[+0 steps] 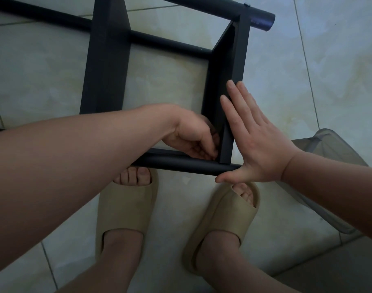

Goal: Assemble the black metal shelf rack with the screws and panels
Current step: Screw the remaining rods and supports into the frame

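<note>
- Our right hand, fingers straight, braces the end panel against the near tube.
- Our left hand curls into that corner; whether it pinches a screw, we cannot tell.
- Next, probably: tighten squarely.

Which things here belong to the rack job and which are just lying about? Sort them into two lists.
Job: right panel, pressed by the flat right hand; left panel; near tube; far tube; left hand, fingers curled at the panel-tube corner.
Not part of it: worn beige slippers; grey plastic bin; tiled floor.
</note>
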